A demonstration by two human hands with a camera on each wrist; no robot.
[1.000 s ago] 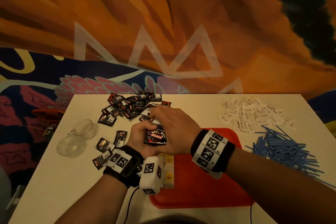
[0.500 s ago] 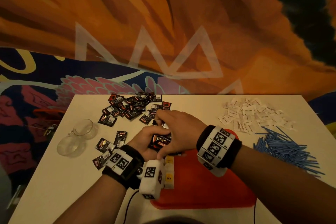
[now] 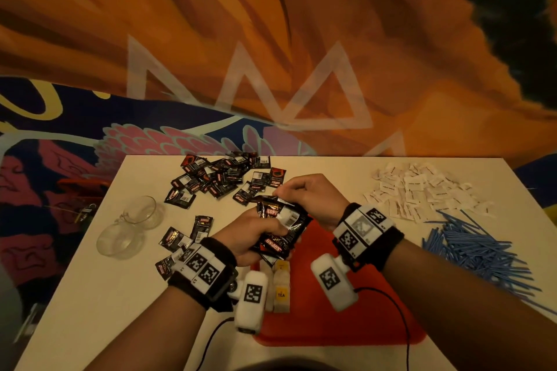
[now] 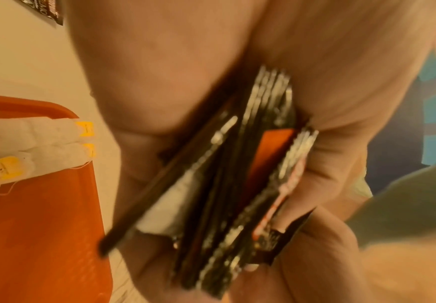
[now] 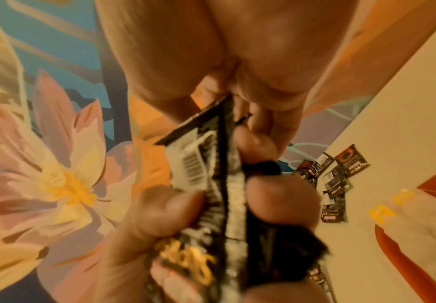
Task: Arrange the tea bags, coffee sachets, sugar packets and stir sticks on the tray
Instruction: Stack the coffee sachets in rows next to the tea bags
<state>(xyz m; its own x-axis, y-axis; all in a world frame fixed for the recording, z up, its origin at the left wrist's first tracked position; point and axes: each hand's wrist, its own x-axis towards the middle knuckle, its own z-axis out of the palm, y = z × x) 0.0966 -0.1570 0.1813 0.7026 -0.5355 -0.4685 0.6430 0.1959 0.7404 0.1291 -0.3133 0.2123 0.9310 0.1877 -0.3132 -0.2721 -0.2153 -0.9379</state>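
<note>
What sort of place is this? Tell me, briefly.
Probably a café or hospitality prep spot, though that is a guess: a painted mural wall, a white table with piled coffee sachets, and a red serving tray.

"KOPIKO" on held coffee sachets [image 3: 278, 227]; "TEA" on yellow tea bag tag [image 3: 281, 294].

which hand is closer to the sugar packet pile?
Right. The right hand pinches the coffee sachets just left of the sugar packets; the left hand, gripping the same stack, sits farther left.
</note>
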